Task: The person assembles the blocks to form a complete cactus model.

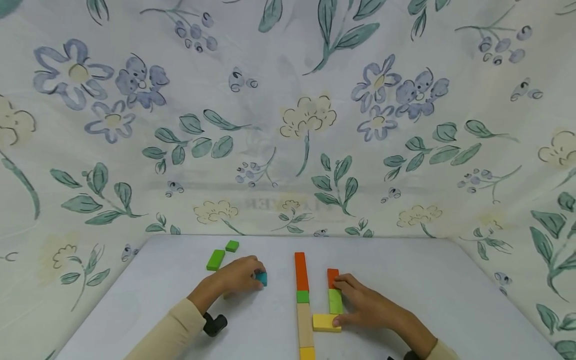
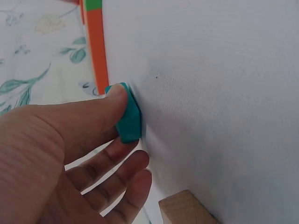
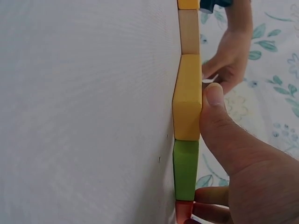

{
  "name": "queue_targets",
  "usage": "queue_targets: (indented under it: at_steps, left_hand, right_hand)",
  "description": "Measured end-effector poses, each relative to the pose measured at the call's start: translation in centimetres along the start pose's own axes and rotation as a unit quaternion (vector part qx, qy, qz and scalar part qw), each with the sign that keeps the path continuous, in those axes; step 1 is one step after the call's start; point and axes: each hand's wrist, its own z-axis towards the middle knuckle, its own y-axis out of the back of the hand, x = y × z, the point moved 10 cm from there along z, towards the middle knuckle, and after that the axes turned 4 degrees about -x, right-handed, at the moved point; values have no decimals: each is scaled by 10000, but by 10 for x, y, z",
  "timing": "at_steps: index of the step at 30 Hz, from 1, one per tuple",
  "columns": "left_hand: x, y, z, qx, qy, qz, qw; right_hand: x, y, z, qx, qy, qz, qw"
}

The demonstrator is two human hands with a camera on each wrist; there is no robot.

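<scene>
My left hand (image 1: 240, 275) pinches a small teal block (image 2: 130, 120) between thumb and fingers, close to the white surface. Over to the right, my right hand (image 1: 371, 306) has its thumb on a yellow block (image 1: 321, 322) and its fingertips at a short red-orange block (image 1: 332, 277). A lime-green block (image 1: 335, 301) lies between those two, and in the right wrist view the three line up nearly end to end. Left of them runs a straight row: a long orange block (image 1: 301, 272), a green block (image 1: 303, 296), a plain wooden block (image 1: 304, 325) and a yellow block (image 1: 307, 354).
Two loose green blocks, one larger (image 1: 215, 260) and one smaller (image 1: 232, 245), lie at the back left of the white table (image 1: 148, 280). A plain wooden block (image 2: 184, 209) is near my left hand. Floral cloth (image 1: 265, 125) hangs behind and at both sides.
</scene>
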Motion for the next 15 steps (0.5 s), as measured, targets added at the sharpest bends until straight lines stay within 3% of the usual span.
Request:
queue_targets:
  at_steps: [15]
  left_hand:
    - [-9,-7,10,-108,-135,-20,9998]
  right_hand:
    - [2,1,3,-110,247,-59,9996]
